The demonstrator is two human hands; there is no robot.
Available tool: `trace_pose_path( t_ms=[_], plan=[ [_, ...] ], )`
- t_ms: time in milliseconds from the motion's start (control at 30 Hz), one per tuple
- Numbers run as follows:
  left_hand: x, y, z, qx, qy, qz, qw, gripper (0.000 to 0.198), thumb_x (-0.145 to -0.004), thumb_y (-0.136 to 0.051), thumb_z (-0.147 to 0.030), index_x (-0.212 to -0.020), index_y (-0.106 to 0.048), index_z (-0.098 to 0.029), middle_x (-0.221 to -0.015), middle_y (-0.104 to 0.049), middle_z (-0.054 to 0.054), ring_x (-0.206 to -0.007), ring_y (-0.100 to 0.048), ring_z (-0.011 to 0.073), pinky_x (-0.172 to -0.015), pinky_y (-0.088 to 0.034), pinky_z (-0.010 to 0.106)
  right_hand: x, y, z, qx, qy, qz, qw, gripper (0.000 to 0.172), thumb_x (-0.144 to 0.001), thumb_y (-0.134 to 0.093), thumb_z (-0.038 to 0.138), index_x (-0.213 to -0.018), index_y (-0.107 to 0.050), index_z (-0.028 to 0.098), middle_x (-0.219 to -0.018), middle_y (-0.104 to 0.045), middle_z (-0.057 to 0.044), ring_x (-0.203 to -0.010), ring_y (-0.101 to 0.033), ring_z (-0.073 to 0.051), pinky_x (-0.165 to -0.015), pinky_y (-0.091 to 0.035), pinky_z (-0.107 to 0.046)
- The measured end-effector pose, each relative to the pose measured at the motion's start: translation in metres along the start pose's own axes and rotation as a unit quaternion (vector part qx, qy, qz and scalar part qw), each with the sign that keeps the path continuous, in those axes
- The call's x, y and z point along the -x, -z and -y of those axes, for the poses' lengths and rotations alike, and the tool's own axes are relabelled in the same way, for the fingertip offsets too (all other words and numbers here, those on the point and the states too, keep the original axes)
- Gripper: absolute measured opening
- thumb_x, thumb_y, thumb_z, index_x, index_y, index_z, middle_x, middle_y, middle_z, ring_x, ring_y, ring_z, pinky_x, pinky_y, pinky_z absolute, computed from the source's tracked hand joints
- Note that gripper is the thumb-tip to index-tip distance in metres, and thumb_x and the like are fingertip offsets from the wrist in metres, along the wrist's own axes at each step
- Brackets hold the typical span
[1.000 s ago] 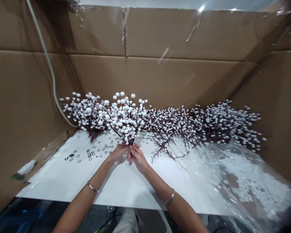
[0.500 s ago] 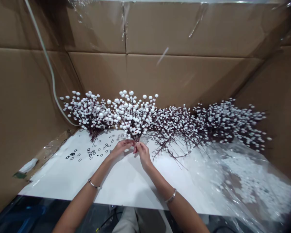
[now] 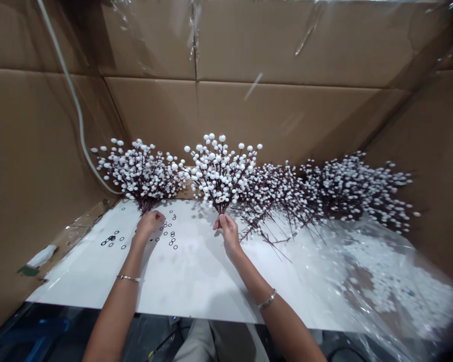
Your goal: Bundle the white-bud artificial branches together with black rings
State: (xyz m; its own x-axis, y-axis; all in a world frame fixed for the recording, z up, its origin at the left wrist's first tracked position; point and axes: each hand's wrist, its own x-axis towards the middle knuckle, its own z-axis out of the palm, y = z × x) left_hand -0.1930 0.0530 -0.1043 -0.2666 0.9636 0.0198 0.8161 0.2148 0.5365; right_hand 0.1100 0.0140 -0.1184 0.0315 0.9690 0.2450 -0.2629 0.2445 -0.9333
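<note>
My right hand [image 3: 228, 229] is shut on the dark stems of a white berry spray [image 3: 221, 173], which stands upright above the fingers. My left hand [image 3: 150, 224] is apart from that spray, with its fingers curled and nothing visible in them. It lies just below the stem base of a second white berry spray [image 3: 141, 173] and next to several small black rings [image 3: 169, 232] on a white board [image 3: 189, 271]. Bracelets circle both wrists.
More berry sprays [image 3: 347, 193] are heaped to the right, against a cardboard wall [image 3: 287, 120]. Loose white berries lie under clear plastic sheeting [image 3: 392, 281] at the right. A white cable [image 3: 75, 105] runs down the left corner.
My hands have moved apart. The left has gone leftward off the held spray to the rings, and the right has carried the spray slightly up and to the right.
</note>
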Motion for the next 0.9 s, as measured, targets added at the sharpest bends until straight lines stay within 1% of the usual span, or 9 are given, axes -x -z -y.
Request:
trace_pose_path(
  t_ms=[133,267,367,433,533,633,700,800,900],
  plan=[
    [-0.002,-0.007,0.004,0.009,-0.014,0.019,1.000,0.009,-0.069,-0.064,-0.026,-0.071,-0.070,-0.019,-0.084,-0.075,0.008,-0.087,-0.066,0.0264,-0.082,-0.046,0.033,0.000,0.000,0.000,-0.002,-0.010,0.000,1.000,0.041,-0.090,-0.056,0.056,-0.071,-0.057,0.020,-0.062,-0.058,0.000,-0.063,-0.053,-0.013,-0.066,-0.042,-0.026],
    [-0.004,-0.009,0.004,0.037,-0.020,0.025,0.999,0.005,-0.065,-0.065,-0.022,-0.061,-0.066,-0.019,-0.076,-0.073,0.010,-0.082,-0.065,0.0281,-0.083,-0.046,0.036,0.001,0.000,-0.001,0.001,-0.012,0.006,1.000,0.040,-0.090,-0.056,0.056,-0.071,-0.057,0.020,-0.065,-0.059,0.000,-0.066,-0.054,-0.014,-0.068,-0.043,-0.026],
    [-0.002,-0.006,0.002,0.078,-0.028,0.024,0.996,0.010,-0.062,-0.067,-0.020,-0.054,-0.061,-0.020,-0.070,-0.071,0.010,-0.084,-0.064,0.0298,-0.085,-0.046,0.038,0.001,-0.001,-0.001,-0.001,-0.010,0.009,1.000,0.040,-0.090,-0.056,0.055,-0.070,-0.057,0.020,-0.066,-0.059,0.000,-0.069,-0.056,-0.014,-0.072,-0.045,-0.027],
    [0.002,-0.005,-0.004,0.121,-0.038,0.022,0.992,0.013,-0.062,-0.068,-0.024,-0.054,-0.059,-0.021,-0.069,-0.070,0.009,-0.085,-0.064,0.0294,-0.085,-0.047,0.038,0.002,-0.002,-0.001,-0.012,-0.018,0.008,1.000,0.040,-0.089,-0.057,0.056,-0.071,-0.057,0.020,-0.064,-0.058,0.000,-0.070,-0.058,-0.015,-0.074,-0.046,-0.028],
    [0.012,-0.012,-0.024,0.207,-0.057,0.022,0.976,0.017,-0.066,-0.068,-0.035,-0.065,-0.061,-0.019,-0.072,-0.070,0.007,-0.081,-0.064,0.0261,-0.081,-0.049,0.036,0.002,-0.004,0.001,-0.041,-0.036,0.008,0.998,0.039,-0.087,-0.059,0.057,-0.073,-0.056,0.021,-0.062,-0.058,0.001,-0.078,-0.064,-0.017,-0.081,-0.047,-0.030],
    [0.030,-0.034,-0.057,0.303,-0.093,0.039,0.948,0.032,-0.068,-0.069,-0.047,-0.077,-0.063,-0.017,-0.079,-0.071,0.009,-0.080,-0.066,0.0235,-0.076,-0.051,0.034,0.003,-0.007,0.002,-0.069,-0.046,0.020,0.996,0.039,-0.086,-0.061,0.057,-0.074,-0.056,0.020,-0.062,-0.059,0.000,-0.094,-0.068,-0.021,-0.089,-0.046,-0.032],
    [0.044,-0.050,-0.081,0.351,-0.115,0.047,0.928,0.037,-0.068,-0.070,-0.050,-0.081,-0.061,-0.017,-0.082,-0.071,0.008,-0.079,-0.067,0.0224,-0.075,-0.051,0.033,0.004,-0.008,0.002,-0.075,-0.044,0.028,0.996,0.038,-0.086,-0.061,0.056,-0.074,-0.056,0.021,-0.063,-0.060,0.000,-0.099,-0.068,-0.022,-0.091,-0.045,-0.033],
    [0.063,-0.066,-0.112,0.402,-0.137,0.031,0.905,0.035,-0.073,-0.071,-0.046,-0.089,-0.055,-0.019,-0.079,-0.068,0.004,-0.077,-0.065,0.0191,-0.073,-0.050,0.030,0.004,-0.008,0.001,-0.075,-0.036,0.030,0.996,0.037,-0.087,-0.060,0.056,-0.075,-0.056,0.021,-0.063,-0.060,-0.001,-0.097,-0.067,-0.022,-0.085,-0.047,-0.031],
    [0.074,-0.070,-0.128,0.451,-0.163,0.001,0.878,0.029,-0.078,-0.070,-0.036,-0.097,-0.054,-0.020,-0.072,-0.064,0.000,-0.072,-0.063,0.0169,-0.073,-0.048,0.029,0.003,-0.006,0.000,-0.069,-0.042,0.011,0.997,0.038,-0.087,-0.059,0.057,-0.076,-0.056,0.021,-0.065,-0.060,-0.002,-0.090,-0.065,-0.020,-0.067,-0.046,-0.025]
  ],
)
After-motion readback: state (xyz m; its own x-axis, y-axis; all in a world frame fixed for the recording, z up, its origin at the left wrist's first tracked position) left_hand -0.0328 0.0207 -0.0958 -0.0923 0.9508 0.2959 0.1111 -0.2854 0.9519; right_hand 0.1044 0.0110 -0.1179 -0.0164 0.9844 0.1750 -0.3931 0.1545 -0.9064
